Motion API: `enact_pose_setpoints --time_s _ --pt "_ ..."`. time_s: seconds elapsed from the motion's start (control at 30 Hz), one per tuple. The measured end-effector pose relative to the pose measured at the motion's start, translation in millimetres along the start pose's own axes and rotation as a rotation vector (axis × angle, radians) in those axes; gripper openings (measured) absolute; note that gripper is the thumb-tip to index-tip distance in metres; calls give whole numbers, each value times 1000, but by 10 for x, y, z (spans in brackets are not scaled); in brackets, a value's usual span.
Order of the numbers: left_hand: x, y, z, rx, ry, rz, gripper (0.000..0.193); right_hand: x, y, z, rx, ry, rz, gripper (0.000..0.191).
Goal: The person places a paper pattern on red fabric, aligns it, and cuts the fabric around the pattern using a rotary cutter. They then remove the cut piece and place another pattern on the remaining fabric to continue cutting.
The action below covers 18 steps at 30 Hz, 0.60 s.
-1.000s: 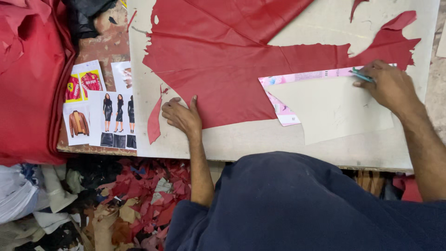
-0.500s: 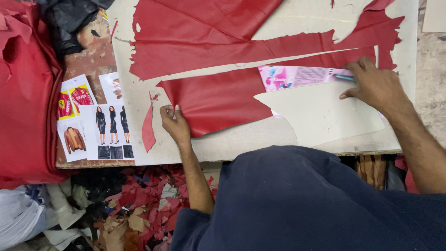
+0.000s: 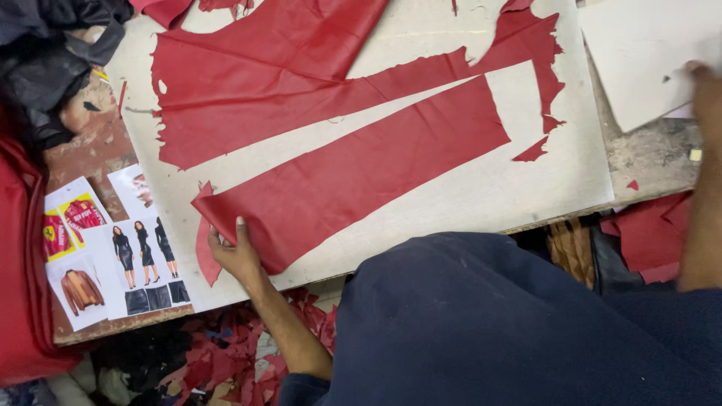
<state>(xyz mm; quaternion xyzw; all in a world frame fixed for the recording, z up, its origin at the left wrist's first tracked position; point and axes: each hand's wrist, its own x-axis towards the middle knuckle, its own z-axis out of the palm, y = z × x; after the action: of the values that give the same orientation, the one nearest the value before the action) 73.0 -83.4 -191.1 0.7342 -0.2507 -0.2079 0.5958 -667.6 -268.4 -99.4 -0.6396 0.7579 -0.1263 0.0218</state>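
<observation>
**Holding a cut strip of red leather at its near-left end**

Gripping the near-left corner of a long cut red leather strip (image 3: 361, 177), the person's left hand (image 3: 237, 256) has its fingers closed over the edge of the piece, one finger lying straight on top of it. The strip lies flat on a pale cutting board (image 3: 481, 195), running from the near left up toward the far right. Just beyond it, apart by a narrow band of bare board, lies the larger red leather hide (image 3: 278, 75) with ragged edges, reaching to the far side of the board. A small red offcut (image 3: 532, 150) sits on the board just right of the strip's far end.

The right hand (image 3: 707, 98) is at the far right edge of the view, resting on a white pattern card (image 3: 647, 53); most of it is cut off, so whether it is clasped or spread cannot be told.

To the left of the board lie sheets with printed clothing pictures (image 3: 113, 256). Red scraps (image 3: 233, 353) litter the floor near the person's dark blue garment (image 3: 489, 323).
</observation>
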Motion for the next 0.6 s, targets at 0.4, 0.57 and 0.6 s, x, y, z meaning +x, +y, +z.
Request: enact_pose_setpoints --time_s 0.4,0.57,0.6 --pt "-459 1488 605 -224 -514 -15 32 -256 81 649 -50 173 -25 35" --pt "-822 2288 813 -137 -1019 129 28 -229 -646 334 -245 364 -273 76" --pt "-845 2428 806 -86 -1135 207 27 -259 -889 249 -31 159 -243 82"
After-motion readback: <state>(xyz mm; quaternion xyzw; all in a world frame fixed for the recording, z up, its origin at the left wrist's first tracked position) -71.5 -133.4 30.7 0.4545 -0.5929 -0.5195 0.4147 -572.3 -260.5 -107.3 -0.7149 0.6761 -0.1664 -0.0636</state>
